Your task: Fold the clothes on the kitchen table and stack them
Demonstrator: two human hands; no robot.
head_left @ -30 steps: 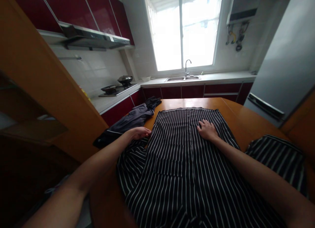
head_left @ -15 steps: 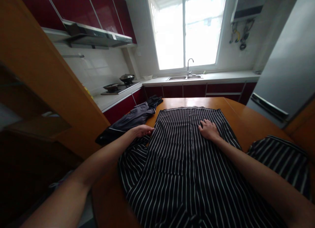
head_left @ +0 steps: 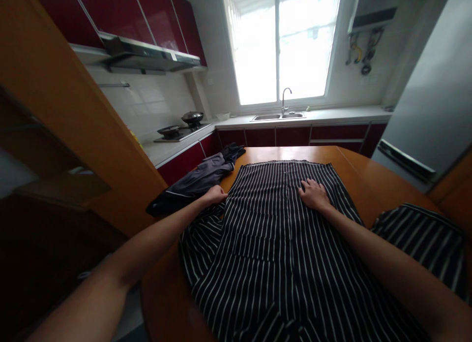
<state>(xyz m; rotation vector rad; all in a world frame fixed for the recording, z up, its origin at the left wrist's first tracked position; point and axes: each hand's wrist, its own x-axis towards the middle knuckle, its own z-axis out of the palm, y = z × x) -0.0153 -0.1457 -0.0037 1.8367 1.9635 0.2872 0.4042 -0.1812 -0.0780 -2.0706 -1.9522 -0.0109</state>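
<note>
A black shirt with white stripes (head_left: 280, 243) lies spread flat on a wooden table (head_left: 368, 184). My left hand (head_left: 216, 194) is at the shirt's left edge, fingers curled closed on the fabric where the side meets the sleeve. My right hand (head_left: 313, 194) lies flat on the shirt's upper right part, fingers spread and pressing the cloth down. The left sleeve (head_left: 199, 238) is bunched below my left hand. The right sleeve (head_left: 420, 238) stretches out across the table to the right.
A dark grey garment (head_left: 199, 179) lies crumpled on the table's far left corner. A wooden cabinet (head_left: 73, 135) stands at the left, a fridge (head_left: 427, 106) at the right. Behind the table run a counter with a sink (head_left: 278, 116) and a stove (head_left: 180, 130) with pans.
My left hand has gone from lying flat on the shirt's left edge to closing its fingers on the fabric. My right hand has stayed put. The view shifted slightly.
</note>
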